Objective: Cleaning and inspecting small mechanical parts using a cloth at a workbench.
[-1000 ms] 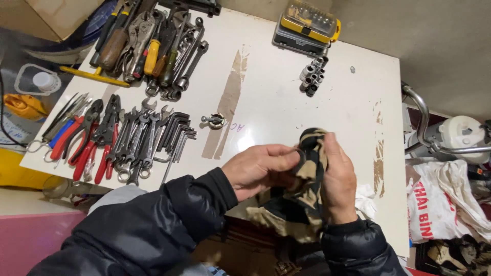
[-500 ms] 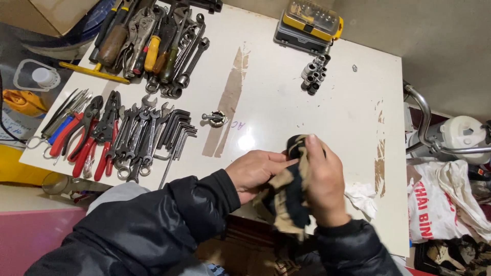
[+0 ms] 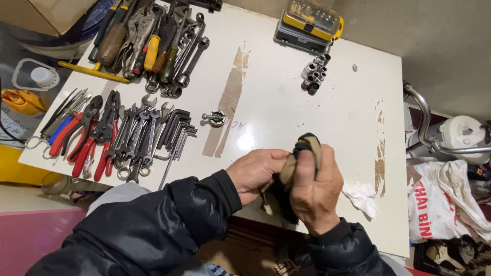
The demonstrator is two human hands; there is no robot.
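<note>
Both my hands are bunched together over the near edge of the white table (image 3: 286, 102). My right hand (image 3: 316, 185) is closed around a tan and black rag (image 3: 303, 147), whose top pokes out above my fingers. My left hand (image 3: 254, 171) presses against the rag's other side and grips it too. Whatever may be wrapped inside the rag is hidden. A crumpled white cloth (image 3: 362, 196) lies just right of my right hand.
Pliers with red handles (image 3: 84, 138), wrenches and hex keys (image 3: 148, 138) lie at the left. More hand tools (image 3: 148, 43) are piled at the back left. A small metal part (image 3: 215, 119), several sockets (image 3: 313, 75) and a yellow bit case (image 3: 308, 24) sit further back.
The rag has been gathered tighter into my right hand, so less of it hangs below. My right hand has turned and closed further over it. The tools on the table have not moved.
</note>
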